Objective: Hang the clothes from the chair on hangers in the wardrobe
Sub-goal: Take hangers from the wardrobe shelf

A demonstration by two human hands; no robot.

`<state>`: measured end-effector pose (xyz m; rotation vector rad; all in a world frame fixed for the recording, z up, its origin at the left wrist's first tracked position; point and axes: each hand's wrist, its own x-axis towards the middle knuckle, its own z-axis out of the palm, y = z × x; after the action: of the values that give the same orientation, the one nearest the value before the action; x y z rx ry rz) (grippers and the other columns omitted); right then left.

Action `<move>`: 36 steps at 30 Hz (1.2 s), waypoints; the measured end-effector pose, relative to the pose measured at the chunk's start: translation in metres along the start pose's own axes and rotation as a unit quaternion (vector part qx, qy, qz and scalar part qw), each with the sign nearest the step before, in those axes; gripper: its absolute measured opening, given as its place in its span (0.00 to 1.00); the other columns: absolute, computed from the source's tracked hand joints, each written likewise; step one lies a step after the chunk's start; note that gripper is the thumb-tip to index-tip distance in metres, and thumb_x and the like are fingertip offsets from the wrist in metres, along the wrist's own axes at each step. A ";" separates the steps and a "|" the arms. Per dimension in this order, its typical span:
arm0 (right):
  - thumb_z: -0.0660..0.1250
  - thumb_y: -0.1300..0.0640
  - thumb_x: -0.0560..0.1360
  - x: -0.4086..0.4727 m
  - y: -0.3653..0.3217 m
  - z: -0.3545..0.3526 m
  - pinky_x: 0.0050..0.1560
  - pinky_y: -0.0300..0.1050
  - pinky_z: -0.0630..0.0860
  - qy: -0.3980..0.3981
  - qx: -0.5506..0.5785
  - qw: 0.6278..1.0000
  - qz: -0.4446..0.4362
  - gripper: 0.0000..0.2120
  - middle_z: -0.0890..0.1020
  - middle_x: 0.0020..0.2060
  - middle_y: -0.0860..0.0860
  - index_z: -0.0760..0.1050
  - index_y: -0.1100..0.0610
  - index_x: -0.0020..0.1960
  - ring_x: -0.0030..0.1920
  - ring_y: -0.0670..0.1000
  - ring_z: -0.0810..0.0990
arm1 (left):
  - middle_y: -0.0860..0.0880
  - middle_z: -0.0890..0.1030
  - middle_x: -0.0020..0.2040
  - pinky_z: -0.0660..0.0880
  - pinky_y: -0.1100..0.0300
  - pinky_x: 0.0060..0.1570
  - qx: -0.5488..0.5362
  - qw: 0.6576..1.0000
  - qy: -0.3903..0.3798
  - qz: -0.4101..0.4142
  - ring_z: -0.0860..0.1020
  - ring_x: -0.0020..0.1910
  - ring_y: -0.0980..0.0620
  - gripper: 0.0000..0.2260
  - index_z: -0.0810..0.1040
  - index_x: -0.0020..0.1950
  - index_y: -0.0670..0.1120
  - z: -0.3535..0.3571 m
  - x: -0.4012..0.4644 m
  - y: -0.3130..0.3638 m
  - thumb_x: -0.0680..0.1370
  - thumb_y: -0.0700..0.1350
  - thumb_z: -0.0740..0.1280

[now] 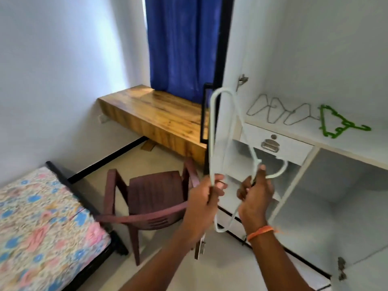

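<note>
Both hands hold 1 white wire clothes hanger (214,131) in front of the open white wardrobe (315,59). The left hand (204,196) has its fingers curled round the hanger's long straight bar near its middle. The right hand (255,194) pinches the hanger at the twisted neck just below the hook, thumb pointing up; the hook curves off to the right of that thumb. The hanger stands on end, 1 rounded shoulder up high beside the wardrobe door edge, the other down between the 2 wrists. An orange thread band (260,232) circles the right wrist.

On the white wardrobe shelf (346,148) lie 3 thin grey wire hangers (279,112) in a row, touching or overlapping, and to their right 1 bright green plastic hanger (336,124) (flat on the shelf, hook pointing right). Under the shelf's left end sits a white drawer with a metal pull handle (270,144).

The dark brown plastic armchair (155,198) stands on the floor left of the hands, just beside the wardrobe; its seat shows no clothes on it. Left of it is a bed with a floral pink and blue sheet (42,223). Behind the chair a wooden wall-mounted desk slab (155,114) runs under a blue curtain (182,45).
</note>
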<state>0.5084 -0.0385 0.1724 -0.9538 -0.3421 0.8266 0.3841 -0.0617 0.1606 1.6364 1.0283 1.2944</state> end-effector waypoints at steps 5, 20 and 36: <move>0.61 0.50 0.82 -0.078 0.056 0.061 0.24 0.37 0.58 -0.117 -0.076 0.990 0.034 0.14 0.65 0.27 0.49 0.70 0.52 0.39 0.25 0.46 0.63 | 0.51 0.83 0.43 0.79 0.64 0.42 0.039 0.979 0.178 -0.086 0.82 0.41 0.57 0.08 0.76 0.59 0.46 -0.090 -0.036 -0.011 0.84 0.43 0.59; 0.57 0.52 0.84 -0.296 0.270 0.204 0.37 0.49 0.72 -0.481 -0.305 0.821 0.046 0.10 0.77 0.33 0.53 0.72 0.53 0.47 0.32 0.49 0.73 | 0.39 0.84 0.43 0.82 0.54 0.38 -0.040 0.838 0.452 -0.302 0.85 0.41 0.43 0.08 0.79 0.51 0.40 -0.386 -0.149 -0.070 0.82 0.42 0.63; 0.58 0.55 0.84 -0.486 0.500 0.404 0.30 0.49 0.62 -0.633 -0.441 0.630 -0.089 0.11 0.72 0.30 0.54 0.72 0.56 0.44 0.29 0.54 0.68 | 0.37 0.78 0.55 0.82 0.44 0.45 -0.133 0.754 0.531 -0.364 0.82 0.48 0.36 0.08 0.72 0.61 0.39 -0.746 -0.204 -0.156 0.82 0.35 0.62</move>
<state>-0.2837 -0.0128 0.0263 -1.0199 -2.2249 1.0483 -0.3974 -0.1226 0.0691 0.0388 1.7668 1.6474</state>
